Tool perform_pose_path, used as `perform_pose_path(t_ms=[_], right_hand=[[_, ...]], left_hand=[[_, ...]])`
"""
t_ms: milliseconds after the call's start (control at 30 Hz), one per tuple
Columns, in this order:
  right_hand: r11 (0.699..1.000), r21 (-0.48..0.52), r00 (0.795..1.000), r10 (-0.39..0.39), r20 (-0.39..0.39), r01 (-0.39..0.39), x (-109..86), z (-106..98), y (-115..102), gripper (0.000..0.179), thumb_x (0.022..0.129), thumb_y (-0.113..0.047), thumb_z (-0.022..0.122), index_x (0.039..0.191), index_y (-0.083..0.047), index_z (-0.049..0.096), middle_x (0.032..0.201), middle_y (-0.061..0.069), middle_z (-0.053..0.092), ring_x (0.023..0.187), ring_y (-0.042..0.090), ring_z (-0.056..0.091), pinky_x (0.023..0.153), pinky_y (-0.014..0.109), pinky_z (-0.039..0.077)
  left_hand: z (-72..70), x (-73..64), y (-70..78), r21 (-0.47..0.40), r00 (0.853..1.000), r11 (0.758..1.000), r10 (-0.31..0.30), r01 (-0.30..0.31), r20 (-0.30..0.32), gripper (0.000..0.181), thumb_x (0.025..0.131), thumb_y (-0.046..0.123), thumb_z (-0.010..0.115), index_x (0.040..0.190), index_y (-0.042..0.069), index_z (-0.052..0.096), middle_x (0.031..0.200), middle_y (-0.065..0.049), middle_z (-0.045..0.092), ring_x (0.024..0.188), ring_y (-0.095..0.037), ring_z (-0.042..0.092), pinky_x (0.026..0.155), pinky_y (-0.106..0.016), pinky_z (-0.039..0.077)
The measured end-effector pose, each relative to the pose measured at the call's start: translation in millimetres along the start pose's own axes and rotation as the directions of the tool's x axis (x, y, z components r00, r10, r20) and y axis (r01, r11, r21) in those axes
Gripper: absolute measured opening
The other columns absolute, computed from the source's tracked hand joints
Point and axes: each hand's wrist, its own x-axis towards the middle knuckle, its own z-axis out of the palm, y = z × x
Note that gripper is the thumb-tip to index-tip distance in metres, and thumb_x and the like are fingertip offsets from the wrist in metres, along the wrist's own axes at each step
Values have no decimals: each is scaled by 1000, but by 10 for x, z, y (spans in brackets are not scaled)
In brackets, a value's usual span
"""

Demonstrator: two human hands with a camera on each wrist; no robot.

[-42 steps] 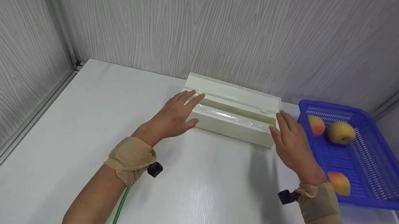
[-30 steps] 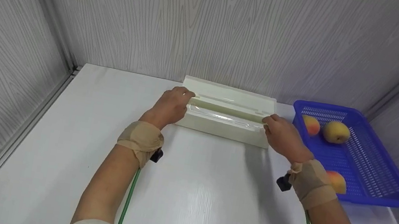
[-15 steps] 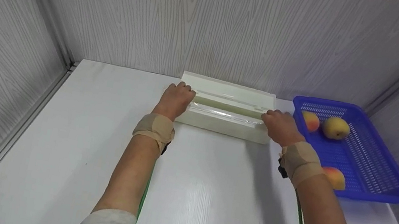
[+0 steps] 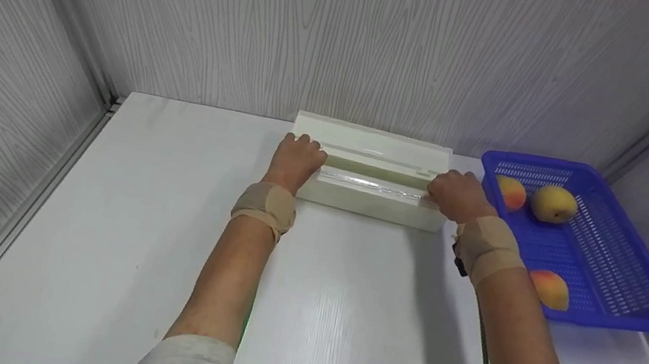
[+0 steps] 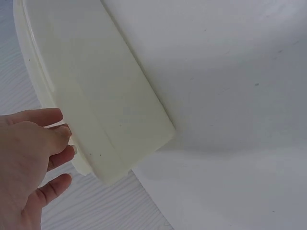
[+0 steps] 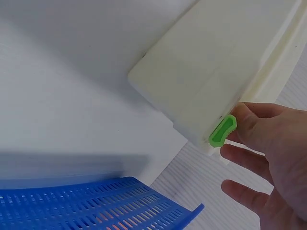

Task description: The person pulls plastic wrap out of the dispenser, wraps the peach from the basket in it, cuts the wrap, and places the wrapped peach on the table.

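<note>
My left fingers (image 5: 56, 139) and right fingers (image 6: 251, 127) pinch, apparently, the cling film (image 4: 370, 184) between them; uneven pull could tear it or skew the dispenser box (image 4: 370, 204) beneath them.

Blue basket (image 4: 567, 249) at surface's (image 4: 328, 314) far right corner; yellow fruit (image 4: 553, 204) and red-yellow fruit (image 4: 510, 193) toward basket's far edge, orange-yellow fruit (image 4: 551, 290) in its near left corner
</note>
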Motion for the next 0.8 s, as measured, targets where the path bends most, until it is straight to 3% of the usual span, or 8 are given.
perform_pose_path(t_ms=[300,433,633,800], right_hand=[[1000,11,999,-3,-45,4,59,32,-6,14,79,4,65,68,-4,64,77,19,69,76,37,63,69,52,49],[1000,-8,997,-2,-78,1,78,84,-4,11,79,5,65,71,-3,67,80,19,70,80,38,64,72,53,49],[998,-64,996,5,-85,-10,80,160,13,10,78,5,68,88,4,70,87,23,70,85,40,64,74,54,50],[1000,-27,997,12,-79,-14,68,149,5,11,79,5,69,89,3,69,88,22,69,86,40,63,74,54,51]], left_hand=[[86,80,52,60,998,997,-50,48,34,25,93,8,61,115,12,73,110,-8,73,105,-26,67,95,-44,52],[102,84,58,93,998,993,-68,67,8,25,94,7,60,114,9,73,108,-9,72,102,-26,68,93,-44,53],[162,58,73,74,994,992,-95,99,-53,23,96,6,57,112,8,74,108,-12,71,101,-28,68,91,-46,55],[177,42,86,79,992,992,-94,100,-85,23,96,6,56,109,8,75,104,-11,71,95,-27,70,83,-44,58]])
